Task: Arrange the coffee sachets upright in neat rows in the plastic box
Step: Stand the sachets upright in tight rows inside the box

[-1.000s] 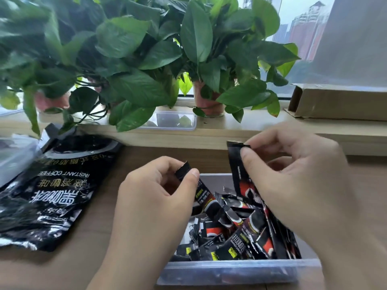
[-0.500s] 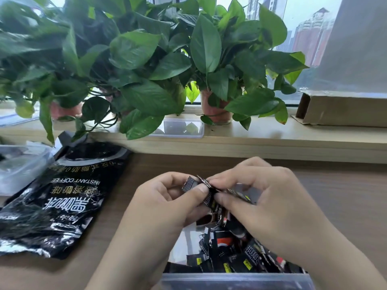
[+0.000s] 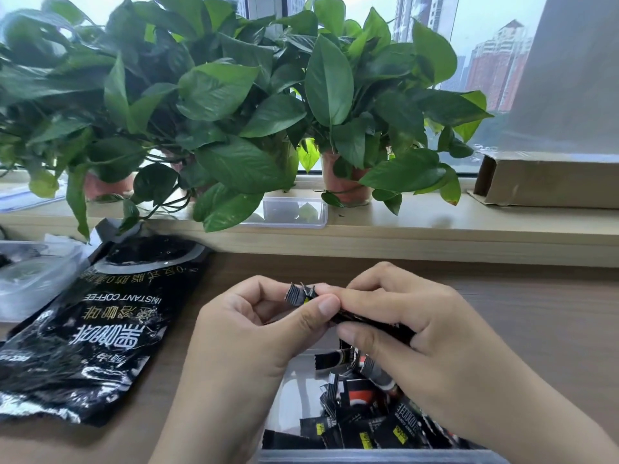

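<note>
Several coffee sachets (image 3: 303, 294) bunched just above the plastic box (image 3: 368, 457); your left hand (image 3: 254, 333) and right hand (image 3: 422, 343) both pinch them. Likely light, floppy, slippery foil, so hold mid-body, not crimped ends.

Sachets (image 3: 351, 426), lower centre: black, red-orange circle, yellow tags, ribbed silver ends. Box (image 3: 291, 386): clear. Bag (image 3: 100, 329), left: glossy black, white lettering, silver edge. Leaves (image 3: 217, 95): green. Pots (image 3: 345, 187): terracotta red. Table (image 3: 536, 313): brown woodgrain. Sill (image 3: 435, 226): pale beige. Carton (image 3: 552, 182), right: brown.
</note>
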### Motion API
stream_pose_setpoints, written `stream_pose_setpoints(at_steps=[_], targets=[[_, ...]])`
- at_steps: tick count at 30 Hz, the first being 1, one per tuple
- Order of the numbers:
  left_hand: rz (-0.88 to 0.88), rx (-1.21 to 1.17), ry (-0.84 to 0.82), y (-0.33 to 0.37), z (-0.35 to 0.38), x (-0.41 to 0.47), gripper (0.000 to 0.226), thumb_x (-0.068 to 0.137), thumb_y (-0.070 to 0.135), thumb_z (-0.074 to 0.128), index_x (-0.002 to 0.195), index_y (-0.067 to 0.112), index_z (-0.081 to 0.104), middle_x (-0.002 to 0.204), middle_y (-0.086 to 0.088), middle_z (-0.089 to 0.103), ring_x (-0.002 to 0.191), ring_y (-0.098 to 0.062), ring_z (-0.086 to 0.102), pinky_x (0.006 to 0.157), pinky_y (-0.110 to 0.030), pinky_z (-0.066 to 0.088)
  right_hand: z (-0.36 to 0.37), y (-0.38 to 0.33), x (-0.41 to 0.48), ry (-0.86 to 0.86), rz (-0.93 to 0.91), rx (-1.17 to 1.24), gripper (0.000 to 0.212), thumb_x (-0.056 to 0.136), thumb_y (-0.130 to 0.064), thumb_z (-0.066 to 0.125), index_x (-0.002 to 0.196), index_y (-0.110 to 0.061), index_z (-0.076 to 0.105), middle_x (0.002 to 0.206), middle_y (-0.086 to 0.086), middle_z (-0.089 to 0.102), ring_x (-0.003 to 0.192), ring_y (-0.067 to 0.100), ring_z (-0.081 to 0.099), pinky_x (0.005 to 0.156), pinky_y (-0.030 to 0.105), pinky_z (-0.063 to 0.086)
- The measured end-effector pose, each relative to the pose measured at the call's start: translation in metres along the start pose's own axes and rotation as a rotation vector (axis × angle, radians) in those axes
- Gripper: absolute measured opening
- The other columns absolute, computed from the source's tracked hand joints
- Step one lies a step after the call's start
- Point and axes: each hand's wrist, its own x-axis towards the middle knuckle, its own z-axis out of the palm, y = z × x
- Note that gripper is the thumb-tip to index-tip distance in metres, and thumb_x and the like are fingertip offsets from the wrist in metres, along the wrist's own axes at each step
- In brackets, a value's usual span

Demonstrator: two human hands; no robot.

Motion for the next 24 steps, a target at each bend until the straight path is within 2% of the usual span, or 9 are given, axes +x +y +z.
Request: stream_pose_setpoints(at_steps=[2, 5, 10, 13, 15, 18, 22, 24], targets=[[0.006, -0.009, 0.011, 0.0, 0.001, 0.0, 0.029, 0.043, 0.021, 0.086, 0.066, 0.009, 0.073, 0.073, -0.016, 0.077, 0.063, -0.021, 0.074, 0.06, -0.025, 0.06, 0.003, 0.001, 0.0, 0.022, -0.015, -0.038, 0.039, 0.092, -0.03, 0.061, 0.128, -0.043, 0.064, 0.101, -0.012, 0.061, 0.09, 0.014, 0.063, 0.072, 0.012, 0.042], [0.003, -0.023, 0.06, 0.001, 0.001, 0.0, 0.043, 0.042, 0.022, 0.086, 0.075, 0.001, 0.07, 0.07, -0.016, 0.075, 0.06, -0.02, 0.073, 0.059, -0.025, 0.061, 0.006, 0.001, 0.0, 0.036, -0.028, -0.061, 0.041, 0.094, -0.033, 0.059, 0.132, -0.047, 0.059, 0.104, -0.013, 0.058, 0.093, 0.013, 0.061, 0.074, 0.013, 0.044], [-0.013, -0.091, 0.063, 0.002, 0.001, 0.001, 0.03, 0.046, 0.022, 0.083, 0.07, 0.007, 0.074, 0.069, -0.013, 0.075, 0.058, -0.016, 0.072, 0.058, -0.023, 0.06, 0.009, 0.001, 0.002, -0.053, -0.02, 0.054, 0.045, 0.097, -0.032, 0.057, 0.138, -0.049, 0.051, 0.113, -0.012, 0.06, 0.107, 0.013, 0.061, 0.085, 0.017, 0.047], [-0.032, -0.1, 0.086, 0.002, 0.003, 0.0, 0.026, 0.053, 0.019, 0.08, 0.072, 0.004, 0.07, 0.061, -0.009, 0.071, 0.05, -0.012, 0.068, 0.051, -0.02, 0.056, 0.011, 0.002, 0.003, -0.033, -0.033, 0.029, 0.043, 0.097, -0.033, 0.055, 0.138, -0.047, 0.053, 0.101, -0.011, 0.058, 0.091, 0.011, 0.061, 0.075, 0.01, 0.042], [-0.026, -0.064, 0.121, 0.002, 0.003, -0.001, 0.022, 0.053, 0.022, 0.081, 0.062, 0.007, 0.069, 0.059, -0.013, 0.072, 0.049, -0.016, 0.069, 0.047, -0.022, 0.056, 0.012, 0.003, 0.003, 0.0, -0.047, -0.008, 0.042, 0.097, -0.033, 0.054, 0.137, -0.045, 0.054, 0.095, -0.01, 0.056, 0.082, 0.009, 0.059, 0.071, 0.008, 0.04], [-0.002, -0.003, 0.167, -0.001, 0.003, -0.001, 0.022, 0.053, 0.025, 0.084, 0.053, 0.009, 0.068, 0.06, -0.017, 0.072, 0.055, -0.019, 0.073, 0.053, -0.023, 0.058, 0.016, 0.002, 0.003, -0.008, -0.046, -0.079, 0.043, 0.099, -0.034, 0.05, 0.141, -0.045, 0.049, 0.093, -0.012, 0.053, 0.08, 0.01, 0.055, 0.068, 0.011, 0.04], [-0.027, 0.089, 0.133, -0.006, 0.005, -0.002, 0.03, 0.067, 0.024, 0.08, 0.07, -0.003, 0.065, 0.062, -0.015, 0.073, 0.061, -0.022, 0.076, 0.057, -0.026, 0.06, 0.025, 0.005, 0.003, -0.045, -0.006, -0.248, 0.045, 0.098, -0.043, 0.04, 0.142, -0.045, 0.044, 0.09, -0.014, 0.047, 0.079, 0.01, 0.052, 0.066, 0.021, 0.044], [-0.04, 0.195, 0.09, -0.008, 0.005, -0.002, 0.024, 0.078, 0.025, 0.078, 0.08, 0.003, 0.069, 0.069, -0.01, 0.077, 0.069, -0.021, 0.078, 0.065, -0.032, 0.062, 0.023, 0.008, 0.003, -0.046, 0.03, -0.243, 0.046, 0.097, -0.043, 0.041, 0.142, -0.043, 0.047, 0.089, -0.016, 0.049, 0.08, 0.006, 0.052, 0.067, 0.02, 0.044]])
